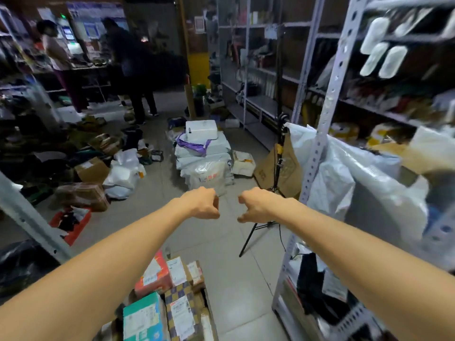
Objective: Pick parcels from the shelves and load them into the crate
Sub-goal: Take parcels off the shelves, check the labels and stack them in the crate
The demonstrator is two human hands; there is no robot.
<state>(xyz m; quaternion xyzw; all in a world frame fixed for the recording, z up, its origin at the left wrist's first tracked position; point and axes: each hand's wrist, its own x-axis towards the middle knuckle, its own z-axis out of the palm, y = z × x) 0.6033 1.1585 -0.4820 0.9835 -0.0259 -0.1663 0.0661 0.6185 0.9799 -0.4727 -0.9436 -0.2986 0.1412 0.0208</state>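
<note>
Both my arms stretch forward over the floor. My left hand (203, 204) and my right hand (253, 205) are curled into loose fists a short gap apart, with nothing visibly in them. Below my arms, at the bottom middle, sits a pile of boxed parcels (170, 291): a red one, a teal one and brown checkered ones with labels. Whether a crate holds them is hidden. On my right stands a metal shelf rack (317, 148) stuffed with white bags (344, 173) and parcels. A red crate (71, 222) lies on the floor at the left.
A stack of grey mail bags (204, 158) topped by a white box stands ahead on the tiled floor. A black tripod (278, 168) stands by the rack. Loose boxes and bags litter the left floor. Two people stand at a counter far left. More shelving lines the right.
</note>
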